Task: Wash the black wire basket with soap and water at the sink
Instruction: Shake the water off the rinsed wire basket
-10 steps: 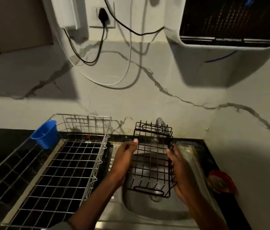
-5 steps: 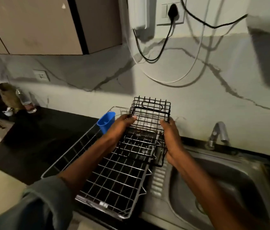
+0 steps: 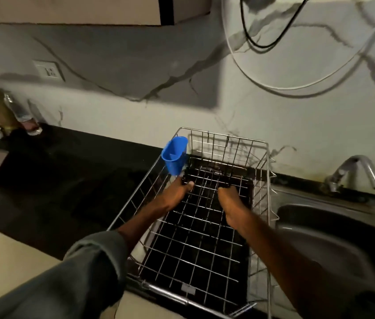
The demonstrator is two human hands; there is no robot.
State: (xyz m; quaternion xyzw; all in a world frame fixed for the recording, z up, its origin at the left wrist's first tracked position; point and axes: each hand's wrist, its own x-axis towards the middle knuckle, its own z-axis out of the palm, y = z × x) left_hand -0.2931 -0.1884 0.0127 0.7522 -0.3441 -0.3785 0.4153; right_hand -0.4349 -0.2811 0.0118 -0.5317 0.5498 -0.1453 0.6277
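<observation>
While both hands reach into the silver dish rack [image 3: 265, 203] at the centre of the frame, the black wire basket [image 3: 214, 180] lies low inside it, toward the rack's far end, just above the hands in the picture. The left hand [image 3: 177, 192] grips the basket's left edge, thumb curled over the wire. The right hand [image 3: 230, 201] has its fingers curled round the basket's near edge to the right; its fingertips are hidden among the wires. Dark wire against the dark tray under the rack makes the basket's outline hard to trace. A blue cup [image 3: 174, 155] hangs on the rack's left rim, just above the left hand. At the right of the frame sit the steel sink [image 3: 334, 217] and its tap [image 3: 357, 171], well apart from the basket.
</observation>
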